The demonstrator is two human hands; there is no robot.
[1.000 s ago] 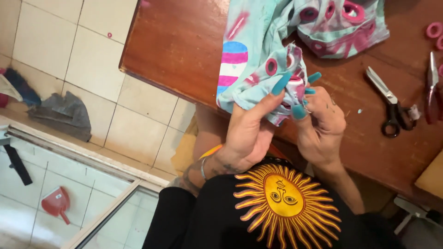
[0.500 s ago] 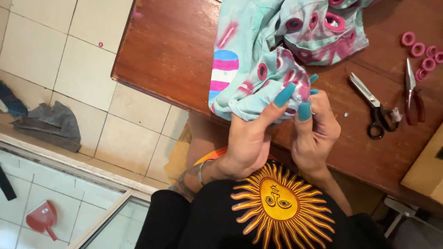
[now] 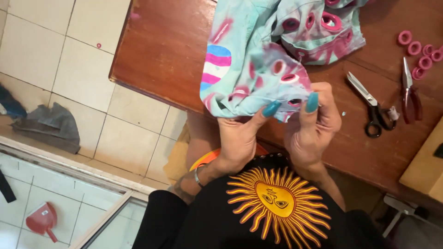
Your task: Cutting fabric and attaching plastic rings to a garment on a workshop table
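A light turquoise garment (image 3: 258, 60) with pink ringed holes and a striped patch lies bunched on the brown wooden table (image 3: 161, 50), its lower edge hanging over the near side. My left hand (image 3: 237, 138) pinches that lower edge from below, thumb with a teal nail pressed on the cloth. My right hand (image 3: 314, 127) grips the same edge right beside it, its fingers curled around a pink-ringed hole.
Black-handled scissors (image 3: 371, 110) and red-handled pliers (image 3: 410, 92) lie on the table to the right, with several pink rings (image 3: 420, 48) behind them. A grey cloth (image 3: 50, 127) and a red dustpan (image 3: 42, 220) lie on the tiled floor at the left.
The view has shifted so the table and garment sit further right. Both hands have kept hold of the garment's edge, working slightly along it.
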